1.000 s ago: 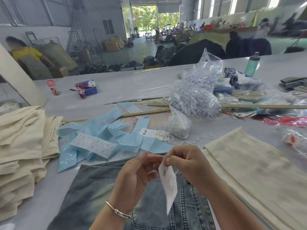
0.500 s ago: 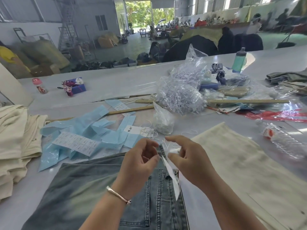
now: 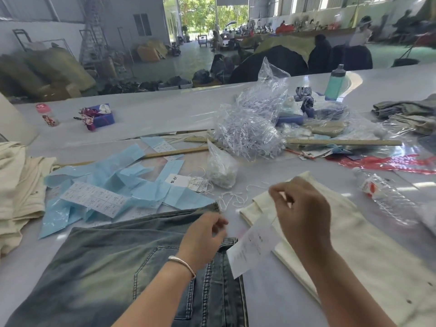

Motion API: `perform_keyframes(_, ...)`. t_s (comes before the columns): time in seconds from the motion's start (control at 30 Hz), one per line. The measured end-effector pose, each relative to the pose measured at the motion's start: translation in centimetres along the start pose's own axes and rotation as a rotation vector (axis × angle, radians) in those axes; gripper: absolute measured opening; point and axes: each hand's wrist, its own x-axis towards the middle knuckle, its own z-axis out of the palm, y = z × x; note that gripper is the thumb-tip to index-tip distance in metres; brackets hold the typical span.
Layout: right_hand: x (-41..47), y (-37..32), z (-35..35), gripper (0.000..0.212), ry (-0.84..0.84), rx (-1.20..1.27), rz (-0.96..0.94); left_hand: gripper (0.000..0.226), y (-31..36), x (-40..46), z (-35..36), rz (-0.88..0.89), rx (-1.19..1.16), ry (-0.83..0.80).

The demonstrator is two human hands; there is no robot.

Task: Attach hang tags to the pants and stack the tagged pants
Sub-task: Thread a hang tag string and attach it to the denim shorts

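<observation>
A person stands at a long grey table (image 3: 165,114), and only the 2 forearms and hands show; a pair of faded blue jeans (image 3: 113,263) lies flat in front of them, waistband toward the middle of the table; the left hand (image 3: 203,237), with a silver bangle on the wrist, rests at the waistband with fingers curled, though whether it pinches a belt loop or a cord is too blurred to tell; the right hand (image 3: 302,213) is raised just beside it, fingers curled, holding the top of a white paper hang tag (image 3: 252,246) that dangles over the jeans' edge; the tag's cord is not clearly visible.

The step in hand looks to be fastening this 1 tag to the jeans' waistband; the next move likely calls for bringing the 2 hands together, threading or looping the cord through the loop, and pulling it snug with a fine fingertip grip.

Cream pants (image 3: 342,256) lie flat to the right, under the right forearm; a stack of cream pants (image 3: 16,190) sits at the far left; loose white cords (image 3: 232,199) and spare tags (image 3: 188,182) lie just beyond the jeans, beside blue paper sheets (image 3: 118,180).
</observation>
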Motion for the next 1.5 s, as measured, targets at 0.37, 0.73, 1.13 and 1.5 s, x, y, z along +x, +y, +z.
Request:
perform_keyframes(0.37,-3.8,1.2,6.2,0.007,-0.334,0.164,-0.062,0.004,-5.7,1.0,3.9,-0.081,0.204,-0.177)
perform_keyframes(0.73,-9.8,2.2,13.3,0.029,-0.508,-0.168,0.033,0.025,-4.6,1.6,3.0,-0.395,-0.354,-0.167)
perform_keyframes(1.13,-12.6,2.9,16.0,0.016,-0.221,0.23,0.451,0.011,-4.9,0.6,4.2,-0.743,-0.774,-0.077)
perform_keyframes(1.5,-10.9,5.8,14.1,0.015,-0.181,0.355,0.359,0.017,-4.1,2.2,4.8,-0.724,-0.8,0.163)
